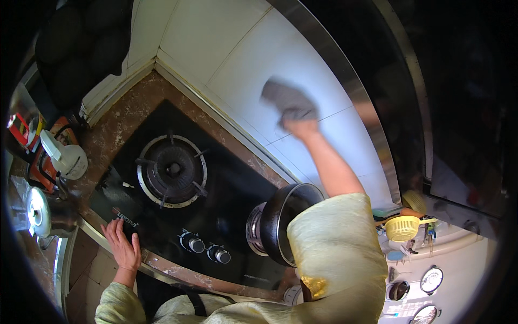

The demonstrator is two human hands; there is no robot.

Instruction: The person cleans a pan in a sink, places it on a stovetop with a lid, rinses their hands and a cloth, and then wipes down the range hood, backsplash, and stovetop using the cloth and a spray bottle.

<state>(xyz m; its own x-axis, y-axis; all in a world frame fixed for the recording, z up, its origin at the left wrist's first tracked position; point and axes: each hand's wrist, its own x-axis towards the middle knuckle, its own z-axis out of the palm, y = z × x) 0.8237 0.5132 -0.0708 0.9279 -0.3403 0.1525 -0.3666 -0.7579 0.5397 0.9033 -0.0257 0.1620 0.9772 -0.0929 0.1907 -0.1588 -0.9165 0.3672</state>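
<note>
A grey cloth (289, 99), blurred by motion, lies against the white tiled wall (234, 73) under my right hand (301, 126), whose fingers are wrapped in it. My left hand (122, 249) rests with fingers spread on the front left edge of the black glass gas cooktop (230, 162), holding nothing. Between the hands is the left burner (174, 168), with its pan supports bare. Under my right arm a dark pot (275, 227) sits on the right burner (256, 231), partly hidden by my sleeve. Two control knobs (196, 245) are at the cooktop's front.
A steel range hood (344, 69) curves along the upper right. On the left stand a white spray bottle (66, 160) and a lidded metal kettle (44, 212). A yellow plastic strainer (402, 229) and other utensils hang at the right. A dark object (85, 48) hangs at upper left.
</note>
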